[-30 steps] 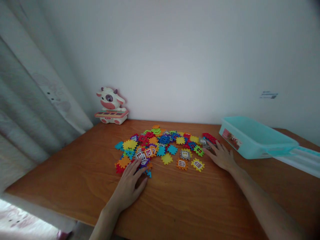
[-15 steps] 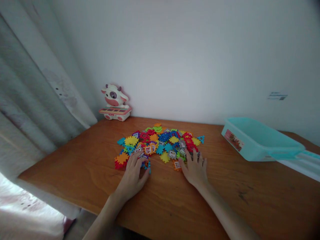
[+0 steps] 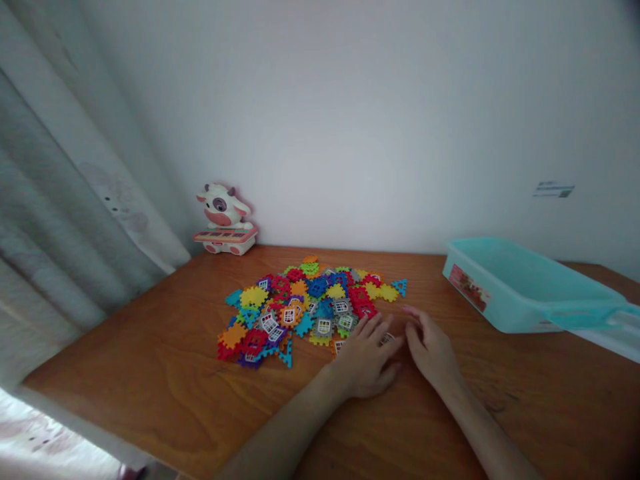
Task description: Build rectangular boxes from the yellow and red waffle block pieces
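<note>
A spread pile of colourful interlocking plastic building pieces (image 3: 300, 288) lies on the wooden table, some with white window lattices. My left hand (image 3: 367, 353) is open, palm down, its stretched fingertips at the pile's front right edge. Beneath and beside its fingers lies a piece with a white window lattice (image 3: 387, 339), partly hidden. Just to the right of that piece is my right hand (image 3: 434, 350), fingers apart and slightly bent, with nothing visible in it. An orange window piece (image 3: 339, 347) shows partly behind the left wrist. A blue triangular piece (image 3: 400, 287) lies at the pile's far right.
A turquoise plastic bin (image 3: 515, 313) stands at the right of the table (image 3: 165, 373), with its translucent lid (image 3: 610, 333) beside it. A toy cow with a keyboard (image 3: 225, 223) sits at the back left. Curtains (image 3: 75, 200) hang on the left, and a wall rises behind.
My left hand has moved right, from the pile's left front to its right front. My right hand has shifted right, off the pile. The view has tilted slightly.
</note>
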Demonstrator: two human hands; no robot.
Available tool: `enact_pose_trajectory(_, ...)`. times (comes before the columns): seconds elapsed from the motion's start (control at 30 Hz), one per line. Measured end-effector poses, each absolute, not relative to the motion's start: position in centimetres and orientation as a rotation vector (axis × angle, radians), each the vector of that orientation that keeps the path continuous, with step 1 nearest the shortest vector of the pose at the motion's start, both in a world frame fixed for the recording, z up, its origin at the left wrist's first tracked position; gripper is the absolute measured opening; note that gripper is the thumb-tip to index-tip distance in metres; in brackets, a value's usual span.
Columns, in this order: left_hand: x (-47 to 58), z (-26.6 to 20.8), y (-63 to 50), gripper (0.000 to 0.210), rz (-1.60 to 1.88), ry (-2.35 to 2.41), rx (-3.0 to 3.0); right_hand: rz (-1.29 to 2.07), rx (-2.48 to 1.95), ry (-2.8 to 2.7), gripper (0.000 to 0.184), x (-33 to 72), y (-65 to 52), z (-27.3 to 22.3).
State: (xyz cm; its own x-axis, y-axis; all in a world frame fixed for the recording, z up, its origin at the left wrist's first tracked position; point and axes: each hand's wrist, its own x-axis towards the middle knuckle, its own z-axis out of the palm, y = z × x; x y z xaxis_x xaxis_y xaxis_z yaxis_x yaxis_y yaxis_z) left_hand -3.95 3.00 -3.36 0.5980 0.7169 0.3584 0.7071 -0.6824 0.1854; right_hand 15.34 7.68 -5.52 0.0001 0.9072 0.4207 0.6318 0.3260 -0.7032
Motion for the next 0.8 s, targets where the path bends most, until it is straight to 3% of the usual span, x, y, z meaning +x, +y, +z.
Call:
enact_pose_trajectory(0.27,-6.9,-2.1,3.0,0.03,0.516,1.332,2.801,0.181,-1.449,-1.806,0.041,14.3,8.9,-6.1)
enact_pose_trajectory(0.4,-8.2,-0.7,2.7,0.025,0.365,1.542,2.764,-0.005,-1.528,-2.024,0.062,12.8,12.2,-4.5)
enact_pose_trajectory(0.5,-9.2,0.1,2.9,0.024,0.234,1.779,2.651,0.046,-1.824,-2.138,0.072,11.4,14.4,-3.4)
enact_pose_trajectory(0.6,-10.5,0.5,3.3,0.023,0.152,1.939,2.534,0.142,-1.969,-2.253,0.069,9.5,14.9,-3.3)
enact_pose_trajectory(0.8,-12.8,0.5,4.0,0.028,0.121,2.094,2.379,-0.085,-1.927,-2.276,0.067,5.2,11.6,-4.2)
